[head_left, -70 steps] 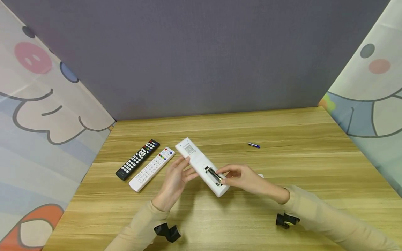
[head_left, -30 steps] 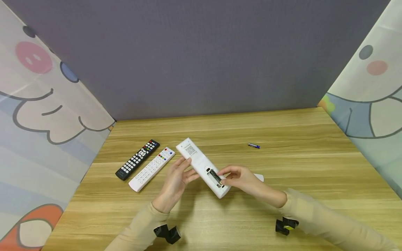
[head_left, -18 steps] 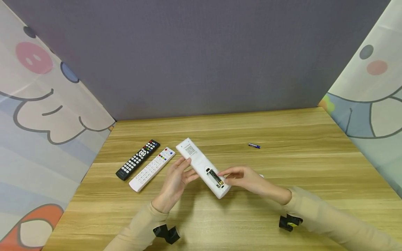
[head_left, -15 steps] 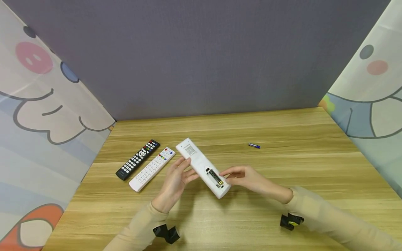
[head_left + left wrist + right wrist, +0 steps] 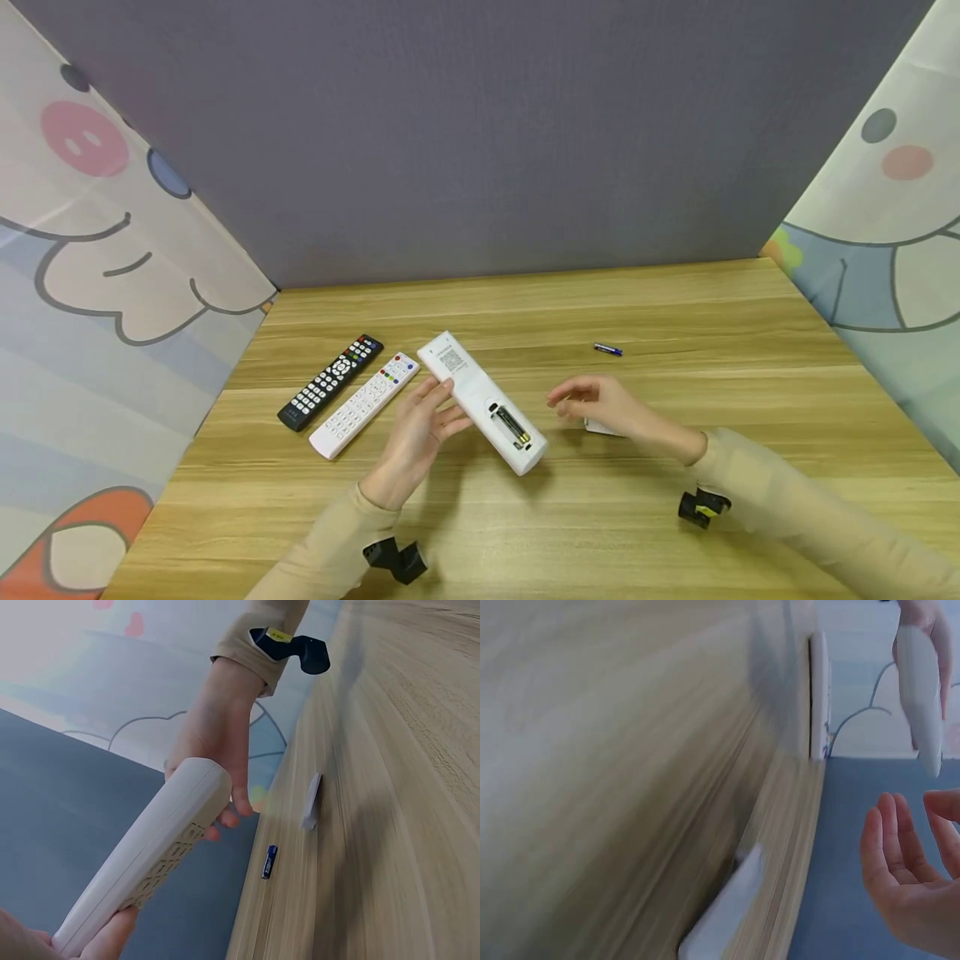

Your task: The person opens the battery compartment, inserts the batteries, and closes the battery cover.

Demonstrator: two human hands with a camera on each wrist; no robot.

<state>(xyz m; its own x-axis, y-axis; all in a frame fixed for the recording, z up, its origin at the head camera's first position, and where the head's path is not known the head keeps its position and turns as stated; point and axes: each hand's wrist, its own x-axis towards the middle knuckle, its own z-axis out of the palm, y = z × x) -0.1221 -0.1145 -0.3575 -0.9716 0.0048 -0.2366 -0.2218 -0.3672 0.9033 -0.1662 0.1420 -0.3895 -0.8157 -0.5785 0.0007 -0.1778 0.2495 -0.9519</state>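
Note:
My left hand [image 5: 414, 429] grips a white remote control [image 5: 468, 385] by its edge, held up off the table with its back facing me. Its battery compartment [image 5: 512, 427] is uncovered, and a dark, gold-ended battery [image 5: 516, 428] lies inside. To the right of the remote, my right hand [image 5: 603, 406] hovers with loosely bent fingers and nothing between them; the right wrist view shows a gap between thumb and fingers. Below that hand a white battery cover [image 5: 597, 427] lies on the table, partly hidden by it. The left wrist view shows the cover [image 5: 312, 801] whole.
A blue battery [image 5: 607, 348] lies farther back on the wooden table [image 5: 480, 533]. On the left, a black remote [image 5: 330, 382] and another white remote [image 5: 364, 405] lie side by side, buttons up. A grey panel [image 5: 480, 150] stands behind the table.
My right hand has left the battery compartment and moved right, over the battery cover. The battery, earlier under its fingers, now lies down in the compartment. My left hand stays nearly still.

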